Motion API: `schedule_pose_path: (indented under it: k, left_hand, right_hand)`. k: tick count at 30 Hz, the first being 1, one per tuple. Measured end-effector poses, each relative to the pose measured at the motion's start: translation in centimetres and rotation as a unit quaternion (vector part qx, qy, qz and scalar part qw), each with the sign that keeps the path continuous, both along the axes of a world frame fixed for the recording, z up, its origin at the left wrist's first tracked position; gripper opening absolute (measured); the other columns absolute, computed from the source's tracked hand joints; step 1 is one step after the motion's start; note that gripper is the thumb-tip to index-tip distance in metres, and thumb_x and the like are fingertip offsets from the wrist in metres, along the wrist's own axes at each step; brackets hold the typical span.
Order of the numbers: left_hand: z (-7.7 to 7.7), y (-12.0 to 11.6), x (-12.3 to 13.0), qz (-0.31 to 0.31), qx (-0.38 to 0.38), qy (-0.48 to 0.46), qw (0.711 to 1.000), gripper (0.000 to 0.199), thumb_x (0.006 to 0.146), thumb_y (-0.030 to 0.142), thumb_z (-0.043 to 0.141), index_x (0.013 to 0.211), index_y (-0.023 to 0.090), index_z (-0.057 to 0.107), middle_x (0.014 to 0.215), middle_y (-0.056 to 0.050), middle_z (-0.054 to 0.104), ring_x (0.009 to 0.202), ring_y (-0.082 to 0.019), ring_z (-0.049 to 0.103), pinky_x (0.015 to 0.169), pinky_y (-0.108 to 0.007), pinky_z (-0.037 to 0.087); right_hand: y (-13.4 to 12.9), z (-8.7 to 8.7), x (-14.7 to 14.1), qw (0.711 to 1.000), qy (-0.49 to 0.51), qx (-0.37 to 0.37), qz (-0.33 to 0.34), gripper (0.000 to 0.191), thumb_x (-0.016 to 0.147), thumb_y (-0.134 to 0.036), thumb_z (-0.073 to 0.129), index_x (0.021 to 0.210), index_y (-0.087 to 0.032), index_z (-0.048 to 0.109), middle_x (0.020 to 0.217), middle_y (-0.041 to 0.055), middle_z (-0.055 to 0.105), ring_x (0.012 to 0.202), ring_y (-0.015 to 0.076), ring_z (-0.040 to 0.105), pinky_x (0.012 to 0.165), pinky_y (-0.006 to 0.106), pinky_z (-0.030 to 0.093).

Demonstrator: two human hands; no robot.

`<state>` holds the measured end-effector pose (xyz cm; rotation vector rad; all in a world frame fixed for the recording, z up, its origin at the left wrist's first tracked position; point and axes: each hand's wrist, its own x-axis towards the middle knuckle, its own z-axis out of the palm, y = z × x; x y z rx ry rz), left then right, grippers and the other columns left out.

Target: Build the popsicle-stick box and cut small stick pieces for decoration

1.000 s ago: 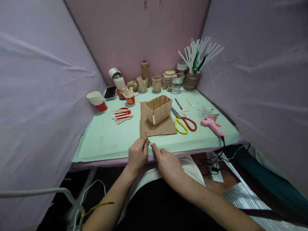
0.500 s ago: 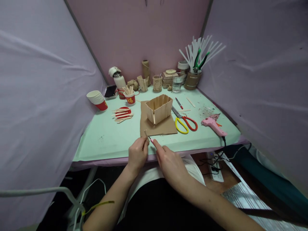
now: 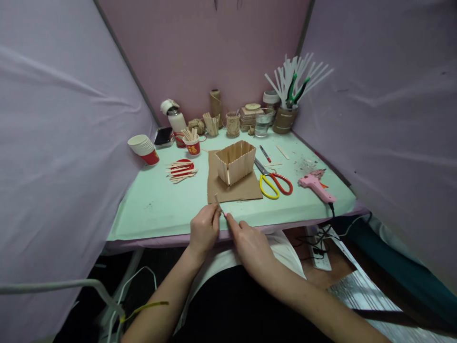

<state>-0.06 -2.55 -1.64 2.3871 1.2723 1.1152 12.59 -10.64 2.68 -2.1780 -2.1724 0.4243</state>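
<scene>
A small wooden stick (image 3: 217, 202) sits pinched at the near edge of the bench (image 3: 160, 205), tilted up and away from the person. The left hand (image 3: 204, 228) has its grip closed on the stick's lower end, fingers curled tight around it. The right hand (image 3: 250, 243) comes in from the other side, fingertips touching the same lower end; its grip looks narrow, but it's hard to tell if it's actually holding the stick or just touching it.

Just past the stick there's a cardboard sheet (image 3: 232, 190) with a box made of wooden sticks (image 3: 235, 162) standing on it. Right beside that lie scissors with yellow and red handles (image 3: 273, 182), and further right a pink glue gun (image 3: 316, 186). Off to the left, loose sticks on a red lid (image 3: 182, 170), plus a stack of paper cups (image 3: 144, 148).
</scene>
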Motion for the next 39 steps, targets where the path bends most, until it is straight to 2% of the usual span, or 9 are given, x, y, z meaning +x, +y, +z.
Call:
schedule_pose_path:
  k: [6, 13, 19, 25, 31, 34, 39]
  left_hand:
    - [-0.07, 0.02, -0.03, 0.0, 0.006, 0.002, 1.0, 0.016, 0.092, 0.018, 0.046, 0.089, 0.017, 0.062, 0.081, -0.005, 0.069, 0.076, -0.016, 0.064, 0.073, -0.025, 0.048]
    - [-0.05, 0.02, -0.05, 0.003, 0.007, 0.007, 1.0, 0.017, 0.092, 0.018, 0.046, 0.089, 0.017, 0.062, 0.081, -0.005, 0.069, 0.076, -0.016, 0.064, 0.072, -0.025, 0.047]
    - [-0.03, 0.02, 0.02, 0.005, 0.003, 0.004, 1.0, 0.017, 0.092, 0.019, 0.046, 0.088, 0.017, 0.062, 0.081, -0.005, 0.068, 0.076, -0.016, 0.064, 0.072, -0.025, 0.047]
    - [-0.01, -0.05, 0.01, 0.003, 0.005, 0.005, 1.0, 0.017, 0.092, 0.019, 0.046, 0.087, 0.017, 0.062, 0.079, -0.004, 0.068, 0.074, -0.016, 0.063, 0.071, -0.025, 0.047]
    - [-0.14, 0.0, -0.04, 0.004, -0.003, 0.0, 1.0, 0.017, 0.092, 0.02, 0.046, 0.088, 0.018, 0.062, 0.081, -0.005, 0.069, 0.076, -0.016, 0.064, 0.073, -0.026, 0.047]
    - [-0.21, 0.0, -0.01, 0.005, -0.006, -0.001, 1.0, 0.017, 0.092, 0.02, 0.046, 0.09, 0.018, 0.062, 0.084, -0.006, 0.07, 0.078, -0.017, 0.064, 0.074, -0.027, 0.048]
    - [-0.05, -0.02, 0.07, 0.005, -0.039, -0.025, 0.999, 0.019, 0.091, 0.023, 0.045, 0.088, 0.018, 0.063, 0.083, -0.007, 0.07, 0.08, -0.018, 0.065, 0.076, -0.031, 0.049]
  right_hand:
    - [-0.26, -0.25, 0.29, 0.998, 0.031, 0.058, -0.019, 0.052, 0.095, -0.01, 0.034, 0.147, -0.021, 0.031, 0.096, 0.0099, 0.066, 0.081, 0.0235, 0.068, 0.065, 0.031, 0.049]
    - [-0.22, -0.42, 0.09, 0.999, 0.014, 0.036, -0.003, 0.053, 0.093, -0.007, 0.036, 0.146, -0.018, 0.034, 0.093, 0.0105, 0.067, 0.079, 0.0248, 0.068, 0.064, 0.031, 0.049]
    - [-0.19, -0.28, 0.05, 0.998, 0.027, 0.063, -0.005, 0.053, 0.095, -0.009, 0.034, 0.146, -0.02, 0.032, 0.093, 0.0098, 0.066, 0.079, 0.0234, 0.068, 0.065, 0.03, 0.049]
    - [-0.06, -0.52, 0.03, 1.0, 0.001, 0.023, 0.007, 0.057, 0.09, -0.002, 0.036, 0.145, -0.016, 0.034, 0.092, 0.0118, 0.067, 0.08, 0.0249, 0.069, 0.064, 0.03, 0.049]
    - [-0.07, -0.4, 0.24, 0.999, 0.021, 0.046, -0.011, 0.054, 0.093, -0.007, 0.035, 0.146, -0.02, 0.032, 0.094, 0.0099, 0.067, 0.079, 0.0233, 0.069, 0.064, 0.029, 0.049]
    - [-0.07, -0.32, 0.06, 1.0, 0.01, 0.027, -0.001, 0.055, 0.092, -0.006, 0.035, 0.145, -0.018, 0.034, 0.093, 0.0107, 0.067, 0.079, 0.0239, 0.068, 0.064, 0.03, 0.049]
    - [0.04, -0.16, 0.2, 1.0, 0.002, 0.0, 0.006, 0.058, 0.09, -0.002, 0.034, 0.145, -0.017, 0.034, 0.093, 0.0118, 0.068, 0.079, 0.0242, 0.069, 0.065, 0.03, 0.049]
